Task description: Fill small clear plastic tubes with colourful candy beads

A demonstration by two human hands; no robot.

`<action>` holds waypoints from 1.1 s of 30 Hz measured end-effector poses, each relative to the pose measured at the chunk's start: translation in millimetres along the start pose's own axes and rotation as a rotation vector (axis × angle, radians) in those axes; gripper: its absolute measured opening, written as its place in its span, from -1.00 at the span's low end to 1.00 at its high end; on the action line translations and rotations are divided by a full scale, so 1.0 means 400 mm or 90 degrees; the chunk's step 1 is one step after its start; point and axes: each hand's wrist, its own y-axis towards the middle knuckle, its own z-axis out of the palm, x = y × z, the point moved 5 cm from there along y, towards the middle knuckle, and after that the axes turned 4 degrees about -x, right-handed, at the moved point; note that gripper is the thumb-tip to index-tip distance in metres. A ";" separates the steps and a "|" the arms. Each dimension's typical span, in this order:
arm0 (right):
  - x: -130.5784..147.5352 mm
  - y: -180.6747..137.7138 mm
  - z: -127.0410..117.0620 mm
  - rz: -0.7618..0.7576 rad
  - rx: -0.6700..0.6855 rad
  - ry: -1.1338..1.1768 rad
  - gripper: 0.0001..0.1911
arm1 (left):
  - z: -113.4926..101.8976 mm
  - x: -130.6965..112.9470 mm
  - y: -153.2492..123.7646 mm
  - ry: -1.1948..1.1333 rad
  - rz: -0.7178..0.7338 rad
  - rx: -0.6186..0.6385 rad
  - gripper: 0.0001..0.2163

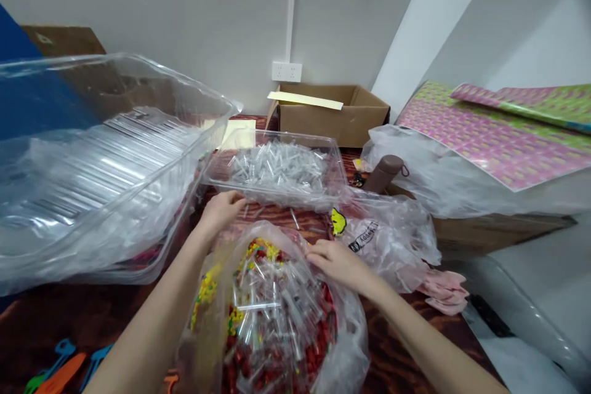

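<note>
Loosely heaped, clear tubes, long axes crossing, pointing many ways

Illumination is moderate, cool and diffuse; specular glare marks the large clear tray and clear tubes, soft shadow crosses the right wall, wide-angle distortion stretches the edges, and the upper-right corner is dark.
</note>
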 end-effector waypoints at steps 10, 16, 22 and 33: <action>-0.111 0.192 0.017 0.152 0.004 -0.284 -0.66 | 0.212 0.045 0.116 0.263 -0.047 0.047 -0.40; -0.102 0.254 0.014 0.204 -0.031 -0.239 -0.72 | 0.232 0.049 0.094 0.220 -0.039 -0.015 -0.49; -0.085 0.309 0.068 0.196 -0.043 -0.188 -0.70 | 0.257 0.032 0.093 0.165 0.023 0.013 -0.68; 0.021 0.133 -0.084 0.091 -0.069 0.177 -0.80 | 0.138 0.095 0.071 0.059 -0.032 -0.016 -0.75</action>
